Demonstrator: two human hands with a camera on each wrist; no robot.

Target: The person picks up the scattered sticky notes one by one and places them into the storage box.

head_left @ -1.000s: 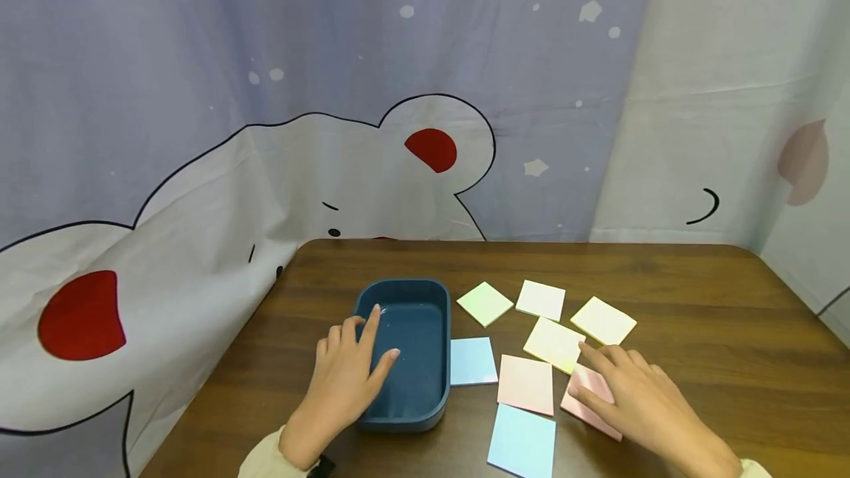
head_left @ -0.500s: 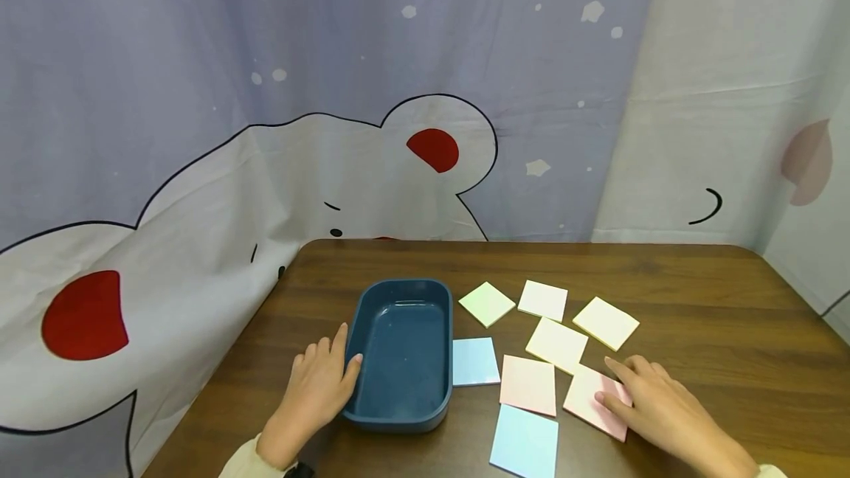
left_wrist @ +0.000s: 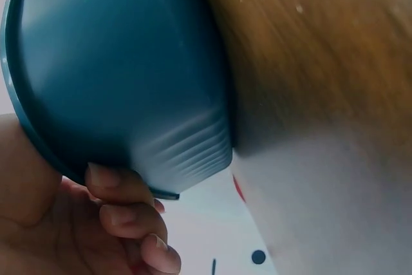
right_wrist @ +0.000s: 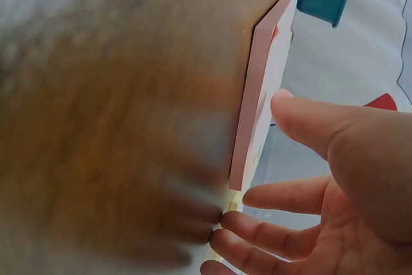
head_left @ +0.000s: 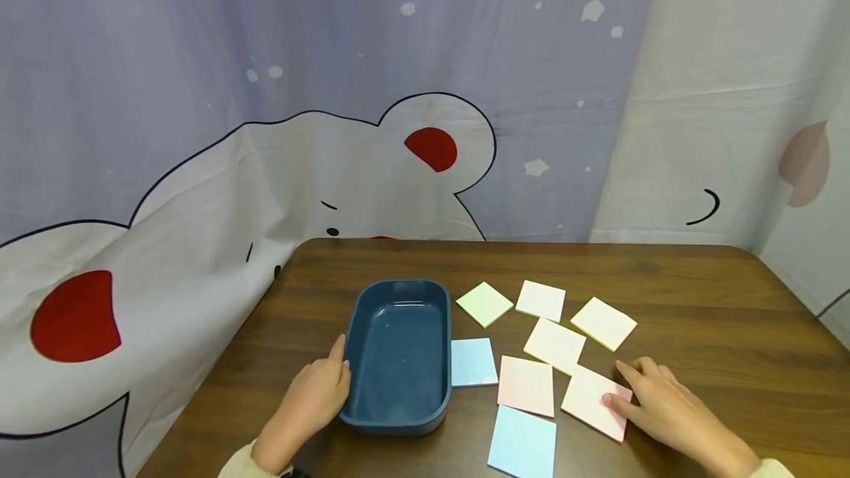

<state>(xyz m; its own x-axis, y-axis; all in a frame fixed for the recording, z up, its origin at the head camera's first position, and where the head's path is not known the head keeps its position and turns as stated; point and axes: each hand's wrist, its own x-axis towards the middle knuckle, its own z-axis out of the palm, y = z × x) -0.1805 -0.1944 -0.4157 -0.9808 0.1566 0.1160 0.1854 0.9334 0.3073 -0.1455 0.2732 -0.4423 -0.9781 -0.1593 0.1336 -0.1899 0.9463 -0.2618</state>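
Note:
My left hand (head_left: 312,393) is at the left side of a dark blue plastic bin (head_left: 445,360) and grips its rim. In the left wrist view curled fingers (left_wrist: 122,214) lie against the outer wall, with the thumb hidden behind the rim. My right hand (head_left: 664,400) is at the right edge of a pale pink sticky note pad (head_left: 591,400). Its thumb lies over the top face, while the loosely bent fingers (right_wrist: 290,194) reach past the corner near the table, not closed round the pad.
Several more pads lie flat right of the bin: green (head_left: 485,305), white (head_left: 541,301), yellow (head_left: 604,323), another yellow (head_left: 554,345), peach (head_left: 526,386), and blue (head_left: 523,441). One light blue pad (head_left: 474,362) sits against the bin's right wall. A printed curtain (head_left: 544,94) hangs behind the wooden table (head_left: 697,316).
My left hand has moved from over the bin to its left rim, and its fingers have curled. My right hand has drawn slightly right and down to the pink pad's edge.

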